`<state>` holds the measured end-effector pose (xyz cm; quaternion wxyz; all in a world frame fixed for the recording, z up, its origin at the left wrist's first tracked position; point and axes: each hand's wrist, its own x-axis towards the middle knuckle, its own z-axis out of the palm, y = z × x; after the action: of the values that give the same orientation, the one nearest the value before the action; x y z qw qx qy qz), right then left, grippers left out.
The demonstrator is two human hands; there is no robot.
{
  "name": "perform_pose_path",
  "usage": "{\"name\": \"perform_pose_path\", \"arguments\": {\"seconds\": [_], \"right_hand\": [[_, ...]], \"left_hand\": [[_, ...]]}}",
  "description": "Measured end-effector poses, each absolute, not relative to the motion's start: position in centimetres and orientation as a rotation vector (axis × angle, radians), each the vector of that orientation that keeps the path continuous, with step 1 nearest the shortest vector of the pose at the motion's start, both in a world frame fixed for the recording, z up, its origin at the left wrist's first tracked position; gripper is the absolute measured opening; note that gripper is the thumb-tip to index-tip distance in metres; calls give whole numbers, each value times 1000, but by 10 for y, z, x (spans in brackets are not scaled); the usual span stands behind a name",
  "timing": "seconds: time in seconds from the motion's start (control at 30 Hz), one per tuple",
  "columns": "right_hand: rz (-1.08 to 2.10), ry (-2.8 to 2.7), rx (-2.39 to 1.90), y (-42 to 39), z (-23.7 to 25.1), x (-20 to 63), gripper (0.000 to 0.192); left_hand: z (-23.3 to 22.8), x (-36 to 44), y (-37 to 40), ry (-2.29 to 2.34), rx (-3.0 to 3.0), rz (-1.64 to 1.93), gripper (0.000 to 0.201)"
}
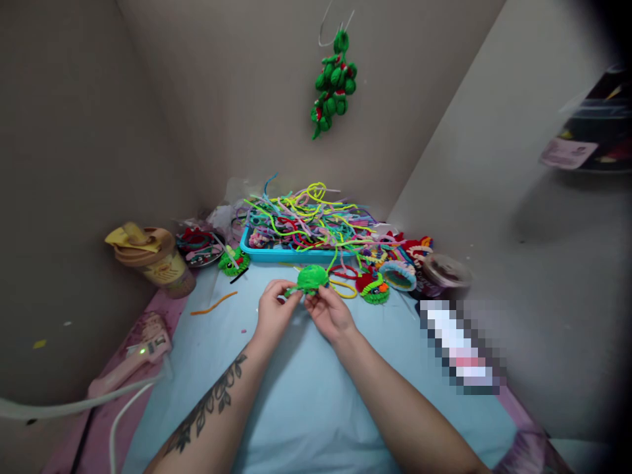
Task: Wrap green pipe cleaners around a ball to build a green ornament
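Pale blue tabletop [306, 395], beige corner walls [232, 99]

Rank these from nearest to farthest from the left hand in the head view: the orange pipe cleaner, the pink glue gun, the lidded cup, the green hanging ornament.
Measured from the left hand:
1. Orange pipe cleaner, lying on the blue mat just to its left.
2. Pink glue gun, lower left at the mat's edge.
3. Lidded cup, far left near the wall.
4. Green hanging ornament, high on the back wall.
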<state>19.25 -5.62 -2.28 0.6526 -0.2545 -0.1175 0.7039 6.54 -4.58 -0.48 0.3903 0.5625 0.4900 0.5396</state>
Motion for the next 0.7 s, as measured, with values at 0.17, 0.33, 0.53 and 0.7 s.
{"name": "perform_pose_path", "arguments": {"seconds": [0.17,0.33,0.53,0.7], "right_hand": [[1531,-242,-606,-54,-22,196,13],[1523,-265,-577,-54,-22,197,13],[1538,-337,-545,-58,-18,193,14],[1558,-335,-561,-59,-18,192,15]], "left_hand": [[0,63,-47,1273,1456,1433,18],[-3,57,-43,1341,1549,1431,9],[-15,58,-39,1288,1436,1378,9],[-15,60,-35,1141,1241,1361,11]]}}
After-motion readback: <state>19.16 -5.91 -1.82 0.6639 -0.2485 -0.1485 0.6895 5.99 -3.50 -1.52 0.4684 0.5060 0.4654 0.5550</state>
